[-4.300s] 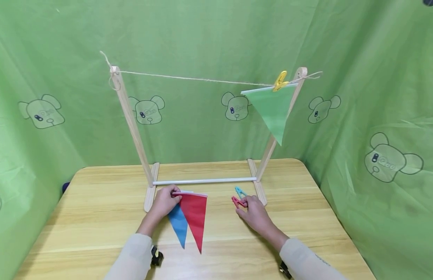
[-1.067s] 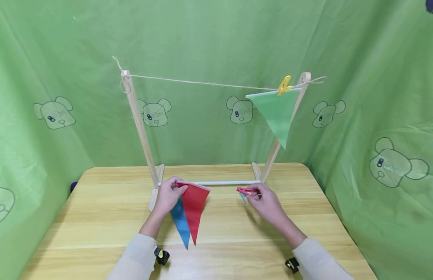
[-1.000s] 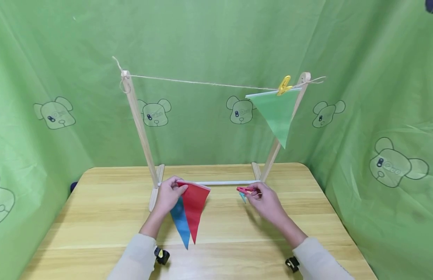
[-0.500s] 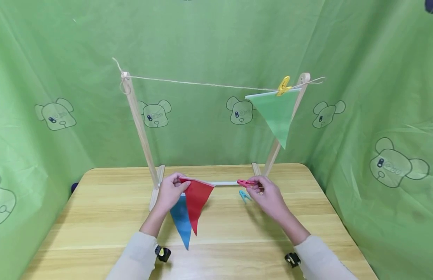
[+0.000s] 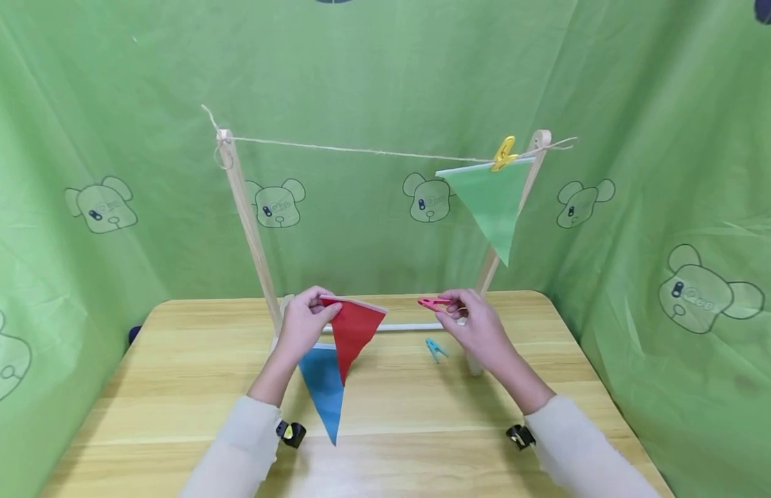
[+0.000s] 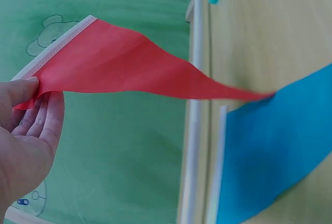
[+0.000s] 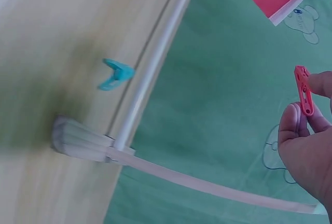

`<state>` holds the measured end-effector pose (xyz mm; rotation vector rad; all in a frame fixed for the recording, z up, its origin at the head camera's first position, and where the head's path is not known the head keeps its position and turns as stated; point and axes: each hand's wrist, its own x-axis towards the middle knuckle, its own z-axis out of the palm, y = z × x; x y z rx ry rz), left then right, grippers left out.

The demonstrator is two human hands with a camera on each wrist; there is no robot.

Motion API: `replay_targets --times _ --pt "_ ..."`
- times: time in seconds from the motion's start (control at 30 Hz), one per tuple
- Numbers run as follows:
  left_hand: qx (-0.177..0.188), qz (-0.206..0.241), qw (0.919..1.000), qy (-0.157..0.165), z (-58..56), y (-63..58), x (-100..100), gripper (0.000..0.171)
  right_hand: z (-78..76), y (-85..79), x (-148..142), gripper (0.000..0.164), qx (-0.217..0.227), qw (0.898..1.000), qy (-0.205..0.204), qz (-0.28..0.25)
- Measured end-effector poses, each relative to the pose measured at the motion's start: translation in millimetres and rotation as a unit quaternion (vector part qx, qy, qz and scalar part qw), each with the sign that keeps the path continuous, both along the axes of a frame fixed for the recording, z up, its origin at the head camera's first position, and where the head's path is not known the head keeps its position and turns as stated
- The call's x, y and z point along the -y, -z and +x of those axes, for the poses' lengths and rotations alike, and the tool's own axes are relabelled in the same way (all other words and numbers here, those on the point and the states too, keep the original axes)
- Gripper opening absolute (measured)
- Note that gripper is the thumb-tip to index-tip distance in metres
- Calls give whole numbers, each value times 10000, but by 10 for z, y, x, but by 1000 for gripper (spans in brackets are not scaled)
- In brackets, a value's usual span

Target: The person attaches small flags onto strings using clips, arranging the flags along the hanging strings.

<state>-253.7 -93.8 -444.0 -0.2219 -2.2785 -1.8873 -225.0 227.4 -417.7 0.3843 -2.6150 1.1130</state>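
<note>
The left hand (image 5: 306, 322), fingers pinching the red flag (image 5: 356, 333), has risen, singling it out from the blue flag (image 5: 323, 384) below; the right hand (image 5: 479, 328) pinches a pink clip (image 5: 432, 303).

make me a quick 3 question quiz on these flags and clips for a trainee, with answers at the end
1. Which hand holds the red flag, and what does the other hand pinch?
2. True or false: the blue flag lies on the table.
3. Fill in the colour: the yellow clip fastens the ____ flag to the string.

Key
1. The left hand holds it; the right hand pinches the pinkish-red clip.
2. True.
3. Green: the green flag hangs near the right-hand post.
</note>
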Motion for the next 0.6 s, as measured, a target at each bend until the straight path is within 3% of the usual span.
replay_targets --times 0.4,0.6 --pt "-168 -82 9998 -74 -60 -215 -30 17 -39 -181 47 30 -468 9988 -156 -24" --pt "-316 112 9994 6 -55 -348 -61 17 -28 -317 109 32 -686 9973 -243 -116"
